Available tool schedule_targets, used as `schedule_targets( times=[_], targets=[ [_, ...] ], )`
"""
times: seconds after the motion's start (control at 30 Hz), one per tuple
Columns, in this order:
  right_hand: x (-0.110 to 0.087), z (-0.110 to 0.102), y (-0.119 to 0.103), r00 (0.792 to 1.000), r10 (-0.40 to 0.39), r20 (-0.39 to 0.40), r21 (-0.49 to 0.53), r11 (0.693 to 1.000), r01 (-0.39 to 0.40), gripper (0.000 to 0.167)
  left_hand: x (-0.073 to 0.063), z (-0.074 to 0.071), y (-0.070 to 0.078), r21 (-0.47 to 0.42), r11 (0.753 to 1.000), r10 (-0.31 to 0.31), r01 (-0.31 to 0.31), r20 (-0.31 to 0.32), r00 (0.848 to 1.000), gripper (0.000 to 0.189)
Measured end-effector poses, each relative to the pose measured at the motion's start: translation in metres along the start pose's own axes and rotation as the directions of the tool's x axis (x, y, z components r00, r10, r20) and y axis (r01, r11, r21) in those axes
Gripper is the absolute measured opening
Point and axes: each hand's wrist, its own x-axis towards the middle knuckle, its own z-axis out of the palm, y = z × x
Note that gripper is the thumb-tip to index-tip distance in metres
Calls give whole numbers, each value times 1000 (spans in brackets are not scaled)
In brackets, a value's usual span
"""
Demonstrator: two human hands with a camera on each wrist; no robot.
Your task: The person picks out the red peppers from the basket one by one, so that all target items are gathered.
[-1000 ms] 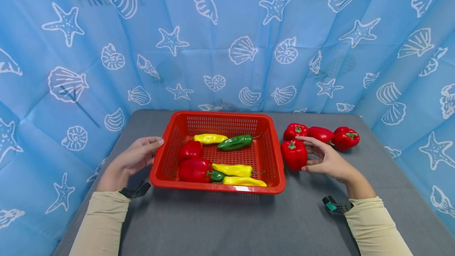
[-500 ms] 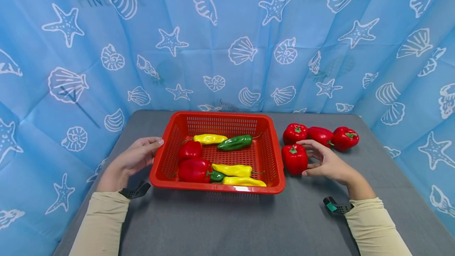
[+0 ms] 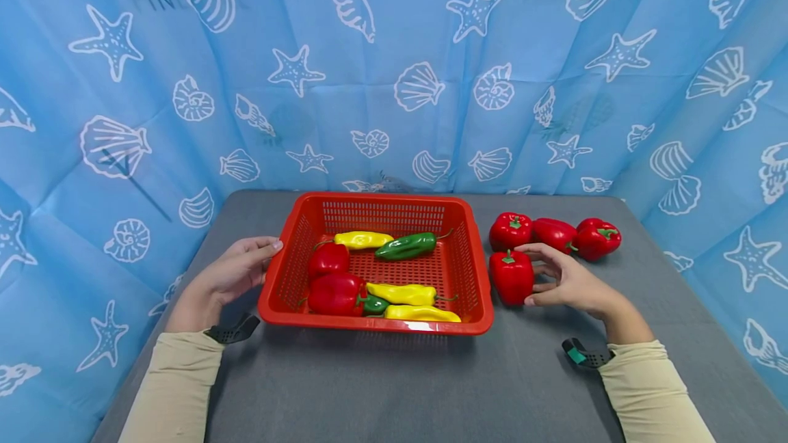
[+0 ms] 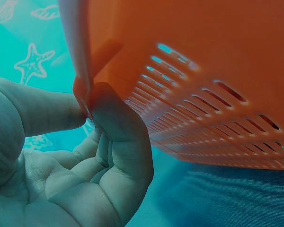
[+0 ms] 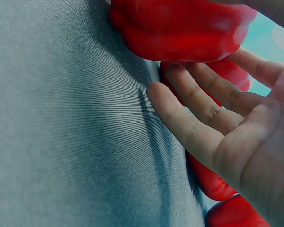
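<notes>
In the head view my left hand [image 3: 237, 272] pinches the left rim of a red perforated plastic basket [image 3: 369, 325] between thumb and index finger. The left wrist view shows that basket wall [image 4: 217, 52] close up. Just off the basket's right side, my right hand [image 3: 569, 282] holds a red bell pepper [image 3: 512, 280], thumb on the near side and fingers behind it. Inside the basket lie two red peppers [image 3: 336, 294], several long yellow peppers [image 3: 363, 240] and green ones [image 3: 406, 247], one partly hidden.
Behind and right of the held pepper, more red peppers sit in a row: one bell pepper [image 3: 511, 230], a longer one [image 3: 554, 234] and another bell pepper [image 3: 597, 239]. All stand on a grey cloth-covered table [image 3: 369, 388]. A blue shell-patterned curtain [image 3: 394, 128] encloses the back and sides.
My right hand has brought the red bell pepper slightly toward me, leaving a little more separation from the one behind. The left hand and basket have stayed put.
</notes>
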Motion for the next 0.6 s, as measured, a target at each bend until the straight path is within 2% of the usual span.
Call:
schedule_targets(
  times=[0.37,0.6],
  targets=[
    [-1,0,2,1000,11,-17,7,1000,-11,80,0,1,-1,17,1000,-8,8,-20,1000,27],
    [0,0,2,1000,10,-19,-6,1000,-10,73,0,0,0,11,1000,5,-5,0,1000,27]
  ],
)
